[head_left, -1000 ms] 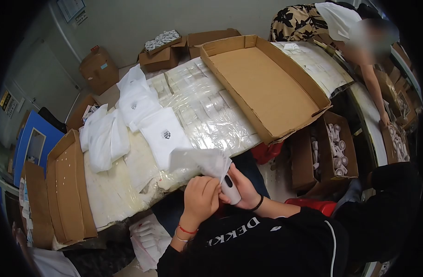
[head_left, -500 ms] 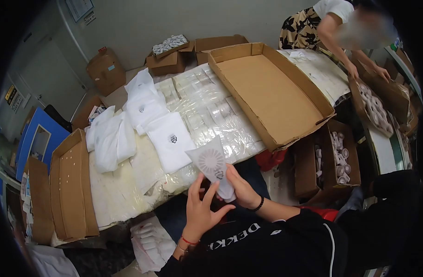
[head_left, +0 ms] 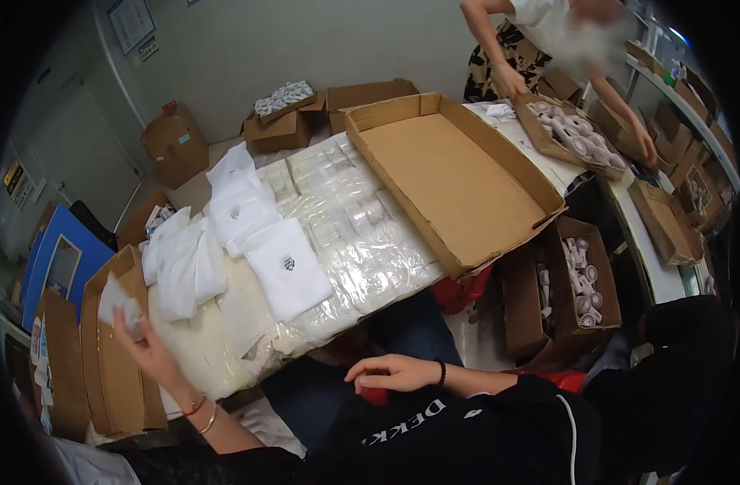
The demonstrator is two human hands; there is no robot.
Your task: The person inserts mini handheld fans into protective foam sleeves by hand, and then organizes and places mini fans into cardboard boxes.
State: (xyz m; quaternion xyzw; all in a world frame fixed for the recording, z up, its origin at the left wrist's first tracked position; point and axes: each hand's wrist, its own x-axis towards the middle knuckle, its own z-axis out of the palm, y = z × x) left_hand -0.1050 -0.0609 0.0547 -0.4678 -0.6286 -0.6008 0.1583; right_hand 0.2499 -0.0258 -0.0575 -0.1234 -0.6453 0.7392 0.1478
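At the far left, my left hand (head_left: 143, 349) reaches over a shallow cardboard tray (head_left: 111, 376). Its fingers are on a small handheld fan in a frosted white bag (head_left: 115, 297), blurred at the tray's back end. My right hand (head_left: 396, 373) is in front of my body, beside the table's front edge, with nothing in it and its fingers loosely apart. Flat white bags with a dark printed mark (head_left: 287, 271) lie in stacks on the table between the hands.
A large cardboard tray (head_left: 467, 182) stands on the plastic-covered table (head_left: 370, 234). Right of the table are boxes of fans (head_left: 584, 283). Across the table, a co-worker's hands (head_left: 511, 81) are at a tray of pale fans (head_left: 572, 133).
My left hand has carried the bagged fan from in front of me to the left tray. My right hand has let go of it. The co-worker's tray of fans has moved onto the table.
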